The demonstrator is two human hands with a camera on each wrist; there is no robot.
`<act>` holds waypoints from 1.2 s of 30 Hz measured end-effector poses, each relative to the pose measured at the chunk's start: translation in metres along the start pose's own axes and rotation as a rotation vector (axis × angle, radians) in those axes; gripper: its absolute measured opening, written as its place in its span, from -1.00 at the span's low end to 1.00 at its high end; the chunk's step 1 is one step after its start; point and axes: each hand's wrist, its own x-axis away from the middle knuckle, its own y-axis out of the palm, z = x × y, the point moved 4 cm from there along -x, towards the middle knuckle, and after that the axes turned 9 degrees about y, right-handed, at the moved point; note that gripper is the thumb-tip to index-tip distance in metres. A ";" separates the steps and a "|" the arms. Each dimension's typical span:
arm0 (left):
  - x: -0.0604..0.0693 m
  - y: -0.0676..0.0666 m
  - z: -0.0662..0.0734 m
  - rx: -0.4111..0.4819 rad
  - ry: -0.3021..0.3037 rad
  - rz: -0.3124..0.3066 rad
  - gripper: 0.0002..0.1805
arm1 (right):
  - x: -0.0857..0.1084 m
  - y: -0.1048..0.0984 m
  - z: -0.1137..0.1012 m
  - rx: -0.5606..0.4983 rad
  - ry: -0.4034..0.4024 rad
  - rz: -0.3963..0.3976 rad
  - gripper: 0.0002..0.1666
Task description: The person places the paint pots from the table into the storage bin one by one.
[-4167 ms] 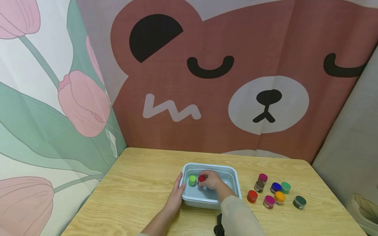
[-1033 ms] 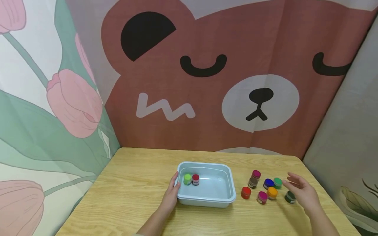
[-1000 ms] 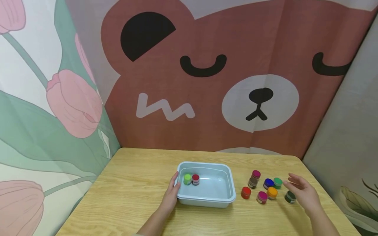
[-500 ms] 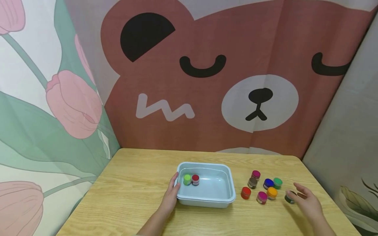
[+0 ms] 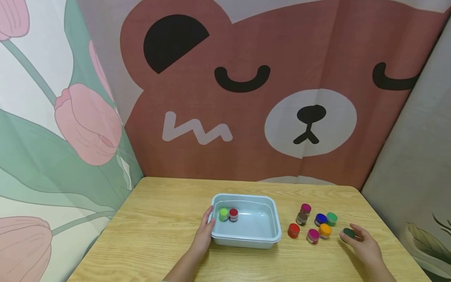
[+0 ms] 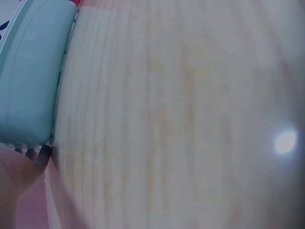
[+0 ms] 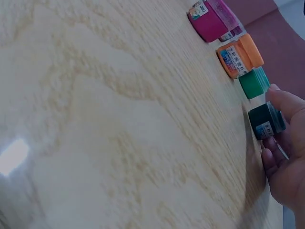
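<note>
My left hand [image 5: 202,237] holds the left end of a pale blue plastic tub [image 5: 246,243], its thumb at the rim. Inside the tub, a lime green paint jar [image 5: 223,214] and a dark red paint jar [image 5: 233,214] stand side by side at the left. At the right of the table, my right hand [image 5: 367,247] has thumb and fingers around a dark green paint jar [image 5: 349,232]. The right wrist view shows that jar [image 7: 261,120] upright against the tabletop, its label partly visible. My left fingers are partly hidden in the left wrist view.
Several more paint jars stand between tub and right hand: red [image 5: 294,230], magenta [image 5: 312,235], orange [image 5: 325,230], brown [image 5: 301,218], blue [image 5: 320,219], green [image 5: 331,219] and another magenta one [image 5: 305,208]. A bear-print curtain [image 5: 246,156] hangs behind the wooden table [image 5: 169,211].
My right hand has left the dark red jar in the tub and moved right, then lowered around the dark green jar. My left hand stays at the tub.
</note>
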 end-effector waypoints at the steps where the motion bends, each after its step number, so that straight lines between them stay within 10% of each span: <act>1: 0.000 0.000 0.000 0.001 -0.001 -0.001 -0.43 | 0.000 0.000 0.000 0.007 -0.003 0.006 0.13; 18: 0.000 0.000 0.000 0.000 0.004 -0.006 -0.41 | 0.009 0.001 -0.006 -0.022 0.024 0.056 0.02; 36: 0.000 -0.001 0.000 0.013 0.006 0.002 -0.42 | 0.032 0.000 -0.060 0.016 -0.168 -0.055 0.06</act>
